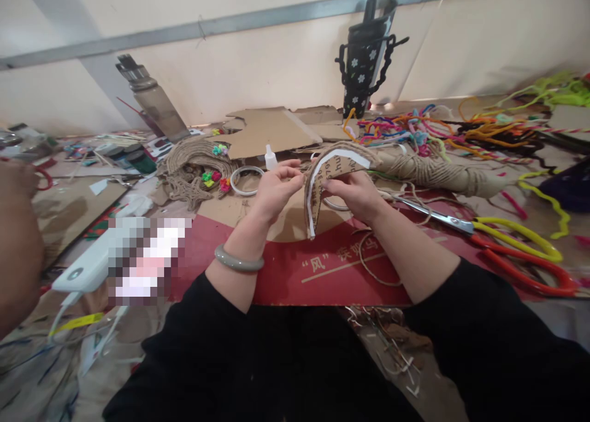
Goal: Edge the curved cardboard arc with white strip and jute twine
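Note:
My right hand (354, 191) holds a curved cardboard piece (318, 195) edged with white tape, partly wrapped in jute twine. My left hand (276, 188) pinches the twine end at the piece's top left edge. A grey-green bangle (238, 261) sits on my left wrist. Both hands hover over a red printed cardboard sheet (313, 268). A loose loop of twine (369, 268) trails down from the piece onto the sheet.
Scissors with yellow and red handles (502, 244) lie to the right. A small glue bottle (270, 158), tape rolls (246, 180), jute coils (193, 164), a twine bundle (437, 173), coloured pipe cleaners (461, 130), a metal bottle (154, 102), a black flowered cup (364, 59). Another person's arm (16, 244) at left.

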`<state>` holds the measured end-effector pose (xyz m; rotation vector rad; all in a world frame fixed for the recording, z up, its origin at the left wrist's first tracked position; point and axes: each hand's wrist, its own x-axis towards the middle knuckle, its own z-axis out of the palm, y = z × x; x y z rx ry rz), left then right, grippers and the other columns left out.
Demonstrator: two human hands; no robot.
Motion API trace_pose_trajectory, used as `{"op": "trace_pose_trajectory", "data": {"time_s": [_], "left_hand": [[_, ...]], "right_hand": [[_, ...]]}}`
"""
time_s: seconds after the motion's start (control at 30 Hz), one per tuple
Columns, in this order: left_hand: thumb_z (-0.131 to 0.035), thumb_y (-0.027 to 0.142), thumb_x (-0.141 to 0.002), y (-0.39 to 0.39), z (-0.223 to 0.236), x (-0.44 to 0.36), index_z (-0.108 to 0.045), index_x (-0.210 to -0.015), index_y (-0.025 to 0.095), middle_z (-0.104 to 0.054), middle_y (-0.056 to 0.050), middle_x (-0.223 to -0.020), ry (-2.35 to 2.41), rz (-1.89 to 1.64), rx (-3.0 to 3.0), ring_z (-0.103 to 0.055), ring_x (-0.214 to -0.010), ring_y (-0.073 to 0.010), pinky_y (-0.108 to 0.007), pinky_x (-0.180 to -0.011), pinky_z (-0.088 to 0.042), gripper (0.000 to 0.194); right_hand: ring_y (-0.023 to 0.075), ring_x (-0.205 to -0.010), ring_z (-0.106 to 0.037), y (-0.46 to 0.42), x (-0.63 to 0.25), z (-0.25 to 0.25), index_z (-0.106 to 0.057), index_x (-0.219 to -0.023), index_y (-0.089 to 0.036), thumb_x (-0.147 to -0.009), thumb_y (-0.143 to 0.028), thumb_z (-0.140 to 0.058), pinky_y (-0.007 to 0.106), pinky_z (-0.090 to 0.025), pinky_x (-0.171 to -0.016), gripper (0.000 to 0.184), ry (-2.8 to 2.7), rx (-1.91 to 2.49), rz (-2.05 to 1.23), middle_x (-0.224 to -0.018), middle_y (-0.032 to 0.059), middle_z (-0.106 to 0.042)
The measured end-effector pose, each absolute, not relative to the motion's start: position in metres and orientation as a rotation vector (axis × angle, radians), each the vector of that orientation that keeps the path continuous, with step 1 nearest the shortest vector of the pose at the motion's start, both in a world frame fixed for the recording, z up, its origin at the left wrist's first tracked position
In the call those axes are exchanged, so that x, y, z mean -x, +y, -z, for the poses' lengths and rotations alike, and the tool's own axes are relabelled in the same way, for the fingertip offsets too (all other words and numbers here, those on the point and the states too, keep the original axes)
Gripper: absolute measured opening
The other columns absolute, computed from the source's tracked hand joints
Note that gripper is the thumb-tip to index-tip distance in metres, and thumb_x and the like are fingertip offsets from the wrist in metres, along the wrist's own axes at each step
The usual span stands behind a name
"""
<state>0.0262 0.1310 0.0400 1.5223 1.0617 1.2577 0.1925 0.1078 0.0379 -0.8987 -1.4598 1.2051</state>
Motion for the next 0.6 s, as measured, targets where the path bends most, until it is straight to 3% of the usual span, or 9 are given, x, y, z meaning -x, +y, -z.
{"op": "trace_pose_trajectory", "data": {"time_s": [0.27,0.6], "left_hand": [[-0.075,0.028,-0.067,0.1282,-0.0401,-0.0297,-0.066,-0.084,0.016,-0.069,-0.005,-0.089,0.944,-1.306,-1.4,-0.061,-0.081,-0.0128,-0.03,-0.082,-0.048,0.024],[-0.076,0.024,-0.066,0.1287,-0.0395,-0.0298,-0.062,-0.088,0.016,-0.067,-0.002,-0.087,0.856,-1.227,-1.419,-0.061,-0.079,-0.0111,-0.029,-0.083,-0.049,0.027]], "right_hand": [[0.0191,-0.085,-0.06,0.1076,-0.1947,-0.0372,-0.066,-0.097,-0.015,-0.066,-0.035,-0.064,0.03,-0.049,-0.069,0.037,-1.468,0.899,-1.248,-0.089,0.0061,-0.067],[0.0162,-0.075,-0.057,0.1063,-0.1925,-0.0389,-0.065,-0.083,-0.014,-0.064,-0.033,-0.065,0.03,-0.048,-0.066,0.028,-1.51,0.916,-1.274,-0.079,0.0044,-0.065]]}}
